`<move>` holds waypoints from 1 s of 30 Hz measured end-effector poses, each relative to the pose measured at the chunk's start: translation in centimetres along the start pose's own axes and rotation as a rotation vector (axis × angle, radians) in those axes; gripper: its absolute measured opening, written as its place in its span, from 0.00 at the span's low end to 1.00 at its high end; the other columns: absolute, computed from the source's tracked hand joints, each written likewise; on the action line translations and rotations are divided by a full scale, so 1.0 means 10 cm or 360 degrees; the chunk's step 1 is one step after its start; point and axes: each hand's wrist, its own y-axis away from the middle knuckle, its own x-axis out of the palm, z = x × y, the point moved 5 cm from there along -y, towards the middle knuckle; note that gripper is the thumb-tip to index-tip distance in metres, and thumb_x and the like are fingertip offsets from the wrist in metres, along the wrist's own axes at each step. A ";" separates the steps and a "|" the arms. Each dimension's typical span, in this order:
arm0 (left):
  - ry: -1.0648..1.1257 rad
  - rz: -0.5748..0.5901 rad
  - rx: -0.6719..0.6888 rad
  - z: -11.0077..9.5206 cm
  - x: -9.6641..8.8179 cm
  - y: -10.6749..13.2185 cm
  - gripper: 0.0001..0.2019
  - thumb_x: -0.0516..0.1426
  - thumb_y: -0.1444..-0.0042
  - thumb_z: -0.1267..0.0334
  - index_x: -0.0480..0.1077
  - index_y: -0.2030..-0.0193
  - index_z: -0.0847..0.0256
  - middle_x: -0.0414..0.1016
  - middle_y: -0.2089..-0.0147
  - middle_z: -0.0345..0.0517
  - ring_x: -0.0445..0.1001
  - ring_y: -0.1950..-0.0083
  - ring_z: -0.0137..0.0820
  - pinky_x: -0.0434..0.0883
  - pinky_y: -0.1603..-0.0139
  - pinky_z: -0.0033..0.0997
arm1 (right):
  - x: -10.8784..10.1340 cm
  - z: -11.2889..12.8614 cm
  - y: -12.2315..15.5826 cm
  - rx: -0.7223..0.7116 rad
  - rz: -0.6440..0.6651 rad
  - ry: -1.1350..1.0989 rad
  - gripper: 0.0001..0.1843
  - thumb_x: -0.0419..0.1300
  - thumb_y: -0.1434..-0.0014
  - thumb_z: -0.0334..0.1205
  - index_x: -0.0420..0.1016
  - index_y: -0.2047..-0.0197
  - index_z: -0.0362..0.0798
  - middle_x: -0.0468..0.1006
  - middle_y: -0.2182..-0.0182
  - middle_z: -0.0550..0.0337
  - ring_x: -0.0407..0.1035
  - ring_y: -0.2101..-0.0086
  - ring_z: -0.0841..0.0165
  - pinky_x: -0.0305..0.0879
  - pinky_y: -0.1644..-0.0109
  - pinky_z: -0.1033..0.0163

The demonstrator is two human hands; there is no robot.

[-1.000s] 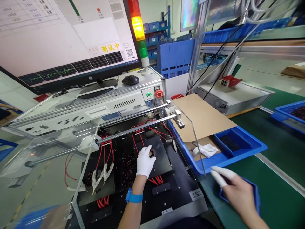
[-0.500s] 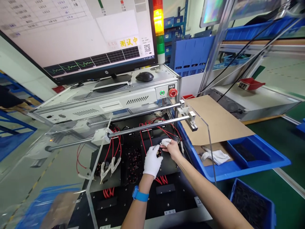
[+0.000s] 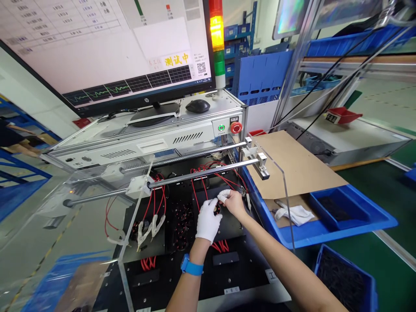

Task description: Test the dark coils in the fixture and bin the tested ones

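My left hand (image 3: 208, 222), in a white glove, is closed around a small round wound coil, like a motor stator (image 3: 216, 209), on the black test plate (image 3: 232, 223). Right beside it, my right hand (image 3: 232, 203) has white covers on its fingertips. Its thumb and fingers pinch together at the coil's upper edge; what they grip is hidden. To the left of my gloved hand lie several similar coils (image 3: 182, 221) in a dark cluster. Further left, white-sleeved clips (image 3: 151, 227) on red wires (image 3: 158, 197) reach another coil.
Two metal rails (image 3: 201, 172) cross above the plate, with a clear cover (image 3: 287, 199) around it. A monitor (image 3: 130, 56) stands on the white cabinet (image 3: 152, 143) behind. At right are a blue tray (image 3: 286, 236) with cardboard (image 3: 292, 164) and a white glove (image 3: 295, 214), and a blue bin (image 3: 370, 277).
My right fingers have drawn closer together and bent in at the coil's upper edge. My left hand stays around the coil.
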 end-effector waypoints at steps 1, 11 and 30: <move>0.0007 -0.0008 -0.0007 0.01 0.00 0.00 0.29 0.57 0.56 0.73 0.61 0.44 0.54 0.64 0.47 0.44 0.64 0.48 0.36 0.64 0.46 0.35 | 0.01 -0.01 -0.01 -0.0006 0.0016 0.0044 0.11 0.60 0.56 0.44 0.73 0.75 0.43 0.72 0.82 0.60 0.68 0.80 0.70 0.65 0.77 0.67; 0.0036 -0.0019 0.0021 0.01 0.00 -0.01 0.28 0.56 0.56 0.74 0.63 0.46 0.55 0.64 0.48 0.44 0.64 0.48 0.35 0.63 0.44 0.35 | -0.10 -0.08 -0.06 0.0011 0.0090 0.0218 0.12 0.59 0.51 0.44 0.76 0.71 0.43 0.75 0.78 0.58 0.71 0.77 0.67 0.67 0.75 0.66; 0.0029 0.0010 -0.0315 0.08 0.00 0.00 0.46 0.60 0.58 0.71 0.39 0.35 0.57 0.69 0.51 0.54 0.68 0.51 0.40 0.65 0.53 0.36 | 0.27 0.32 0.00 -0.0800 0.0522 0.1865 0.10 0.51 0.45 0.30 0.71 0.61 0.42 0.72 0.62 0.49 0.66 0.61 0.65 0.59 0.61 0.66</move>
